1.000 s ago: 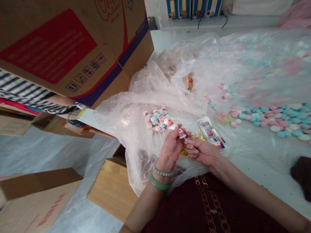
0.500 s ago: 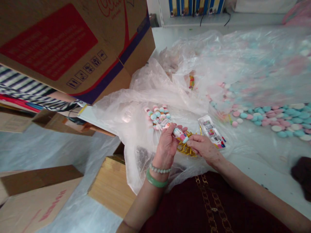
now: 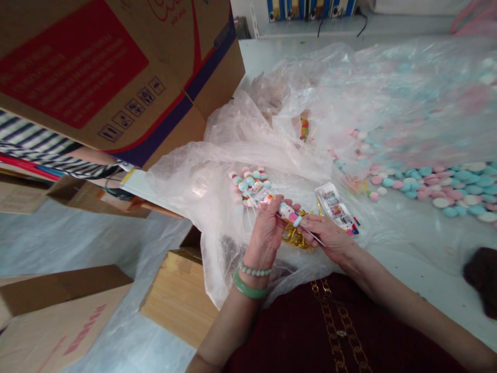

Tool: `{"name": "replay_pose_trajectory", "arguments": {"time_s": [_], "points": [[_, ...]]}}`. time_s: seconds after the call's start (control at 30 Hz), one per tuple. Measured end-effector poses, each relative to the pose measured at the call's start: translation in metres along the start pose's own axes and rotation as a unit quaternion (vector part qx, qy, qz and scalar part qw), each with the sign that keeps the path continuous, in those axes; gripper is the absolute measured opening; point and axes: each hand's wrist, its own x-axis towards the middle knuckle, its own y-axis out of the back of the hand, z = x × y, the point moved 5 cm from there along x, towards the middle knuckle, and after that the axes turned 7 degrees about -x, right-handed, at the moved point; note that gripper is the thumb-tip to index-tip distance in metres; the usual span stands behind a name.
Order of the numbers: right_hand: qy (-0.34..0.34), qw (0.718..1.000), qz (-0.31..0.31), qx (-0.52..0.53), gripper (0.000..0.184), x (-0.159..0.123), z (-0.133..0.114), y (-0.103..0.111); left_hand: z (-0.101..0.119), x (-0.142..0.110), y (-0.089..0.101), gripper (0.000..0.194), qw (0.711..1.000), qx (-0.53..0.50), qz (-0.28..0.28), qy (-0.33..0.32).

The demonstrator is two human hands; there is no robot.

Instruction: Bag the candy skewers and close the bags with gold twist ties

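A white worktable (image 3: 411, 259) runs toward a shelf of blue-and-yellow binders (image 3: 306, 8), and crumpled clear plastic sheeting (image 3: 248, 124) lies across it. Pastel pink and teal round candies (image 3: 438, 191) spread in a wide layer at the right, many seen blurred through the plastic. A large cardboard box (image 3: 217, 88) tilts into the view at upper left, with a striped cloth (image 3: 39, 145) below it. Low down at left sit a pale wooden block (image 3: 174, 300) and another cardboard box (image 3: 66, 321).

The upper box has a red panel, a row of black handling symbols and part of a red logo, but its small print cannot be read. Pink lettering on the lower box and the print on a clear packet of labels (image 3: 336, 210) are also unreadable.

The left hand (image 3: 264, 233), wearing a green bangle (image 3: 250, 290) and a beaded bracelet (image 3: 255, 269), curls narrowly around a pink-and-white candy stick (image 3: 289, 213). The right hand (image 3: 330, 238) comes in from the other side, its fingers (image 3: 312, 224) closed in a narrow pinch on the same stick, which is held above gold tinsel (image 3: 295, 238). Just beyond the left fingers, a bunch of candy sticks (image 3: 248, 186) lies on the plastic, touching the hand.
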Motion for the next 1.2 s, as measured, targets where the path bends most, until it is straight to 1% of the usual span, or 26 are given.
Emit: {"name": "replay_pose_trajectory", "arguments": {"time_s": [0.17, 0.27, 0.37, 0.47, 0.53, 0.63, 0.73, 0.8, 0.87, 0.93, 0.97, 1.03, 1.07, 1.13, 1.2], "points": [[0.011, 1.0, -0.022, 0.019, 0.032, 0.001, -0.001, -0.001, -0.007, 0.002, 0.002, 0.018, 0.999, -0.037, 0.008, 0.036], [0.005, 0.999, -0.023, 0.036, 0.032, 0.001, 0.002, -0.001, -0.011, 0.002, 0.0, 0.017, 0.997, -0.056, 0.008, 0.049], [-0.022, 0.999, -0.01, 0.024, 0.029, 0.0, 0.005, -0.001, -0.013, 0.001, -0.001, 0.016, 0.997, -0.059, 0.024, 0.045], [-0.034, 0.999, -0.006, 0.014, 0.028, 0.0, 0.006, -0.001, -0.013, -0.001, -0.003, 0.021, 0.999, -0.036, 0.026, 0.029], [-0.034, 0.999, 0.011, 0.003, 0.026, 0.0, 0.007, 0.001, -0.014, -0.003, -0.006, 0.026, 1.0, -0.016, 0.013, 0.017], [-0.04, 0.997, 0.052, -0.033, 0.027, 0.003, 0.01, 0.004, -0.017, -0.008, -0.008, 0.031, 1.0, 0.019, -0.001, 0.0], [-0.031, 0.993, 0.093, -0.067, 0.031, 0.006, 0.012, 0.005, -0.02, -0.01, -0.008, 0.029, 0.998, 0.055, -0.011, -0.017], [-0.018, 0.991, 0.115, -0.061, 0.031, 0.007, 0.011, 0.005, -0.021, -0.008, -0.008, 0.028, 0.998, 0.061, -0.023, -0.025], [-0.005, 0.993, 0.116, -0.032, 0.029, 0.006, 0.009, 0.003, -0.022, -0.005, -0.006, 0.026, 0.998, 0.049, -0.032, -0.021], [0.002, 0.994, 0.104, -0.018, 0.03, 0.005, 0.008, 0.002, -0.022, 0.0, -0.003, 0.024, 0.999, 0.029, -0.032, -0.01], [0.008, 0.995, 0.099, -0.028, 0.03, 0.004, 0.007, 0.003, -0.022, 0.002, 0.0, 0.023, 0.999, 0.018, -0.026, -0.007], [0.028, 0.991, 0.105, -0.081, 0.027, 0.001, 0.004, 0.006, -0.02, 0.005, 0.004, 0.02, 1.0, 0.0, -0.013, -0.009], [0.044, 0.985, 0.117, -0.12, 0.024, 0.0, 0.001, 0.009, -0.02, 0.006, 0.005, 0.019, 1.0, -0.004, -0.009, -0.013], [0.071, 0.964, 0.16, -0.199, 0.021, -0.002, -0.003, 0.015, -0.019, 0.007, 0.006, 0.018, 1.0, 0.0, -0.01, -0.019], [0.081, 0.943, 0.203, -0.249, 0.021, -0.002, -0.007, 0.02, -0.021, 0.005, 0.005, 0.018, 1.0, 0.008, -0.012, -0.022]]}}
